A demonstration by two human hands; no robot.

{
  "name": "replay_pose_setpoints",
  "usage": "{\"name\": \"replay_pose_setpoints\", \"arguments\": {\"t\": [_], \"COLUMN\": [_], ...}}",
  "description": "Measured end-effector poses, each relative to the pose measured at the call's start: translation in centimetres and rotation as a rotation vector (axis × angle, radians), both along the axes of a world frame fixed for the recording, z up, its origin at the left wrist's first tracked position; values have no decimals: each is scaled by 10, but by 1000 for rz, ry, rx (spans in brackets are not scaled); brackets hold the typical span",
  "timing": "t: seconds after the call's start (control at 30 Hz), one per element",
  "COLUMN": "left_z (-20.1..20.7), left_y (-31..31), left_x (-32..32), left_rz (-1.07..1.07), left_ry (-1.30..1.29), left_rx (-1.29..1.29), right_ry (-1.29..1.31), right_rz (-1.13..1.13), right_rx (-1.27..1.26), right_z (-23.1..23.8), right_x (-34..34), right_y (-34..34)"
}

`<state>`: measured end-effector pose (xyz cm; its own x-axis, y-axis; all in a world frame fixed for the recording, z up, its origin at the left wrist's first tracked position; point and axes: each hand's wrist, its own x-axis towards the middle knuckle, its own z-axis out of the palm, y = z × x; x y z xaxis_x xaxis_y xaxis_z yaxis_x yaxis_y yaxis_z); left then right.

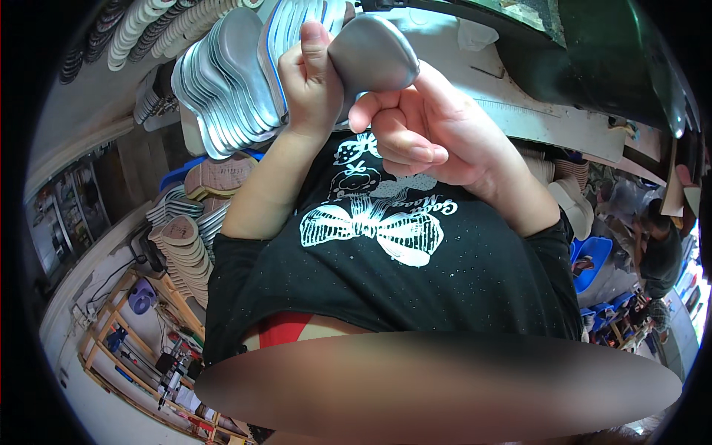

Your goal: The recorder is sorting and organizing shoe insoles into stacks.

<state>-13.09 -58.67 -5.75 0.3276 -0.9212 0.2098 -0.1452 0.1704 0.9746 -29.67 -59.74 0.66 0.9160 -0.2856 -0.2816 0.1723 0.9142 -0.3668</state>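
Note:
A smooth silver-grey insole (374,55) is raised in front of my chest, its rounded end toward the right. My left hand (313,85) is closed round its left side, the thumb pointing up. At the right edge of the insole is my right hand (449,130), thumb along the rim and a bent finger under it; the other fingers curl toward me. Parts of the fingers behind the insole are hidden. Just left of my left hand stands a fanned stack of similar grey insoles (230,85), with blue-edged insoles (285,33) beside it.
A dark green machine (593,59) fills the upper right, above a metal ruler (512,107) on the bench. Brown patterned soles (222,174) and a tan stack (185,259) are at the left. Far right are a blue bin (591,265) and another person (660,252).

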Motion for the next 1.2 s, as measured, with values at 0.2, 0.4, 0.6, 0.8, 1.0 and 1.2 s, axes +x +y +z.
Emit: {"name": "replay_pose_setpoints", "arguments": {"t": [0.2,0.4,0.6,0.8,1.0,1.2], "left_z": [-5,-8,9,65,85,96], "left_y": [3,5,4,-4,14,21], "left_x": [5,1,20,19,21,13], "left_rz": [-14,21,-317,-899,-741,-681], "left_ry": [-39,-177,-665,-791,-896,-869], "left_rx": [64,-72,-274,-146,241,294], "right_ry": [1,-86,185,288,306,497], "right_rz": [-28,-66,60,350,-126,-262], "right_rx": [23,72,-37,-587,-809,-1106], "right_z": [-2,-12,-10,-24,-26,-12], "right_x": [-4,-6,-17,-24,-39,-40], "right_y": [4,10,1,-8,-14,-5]}}
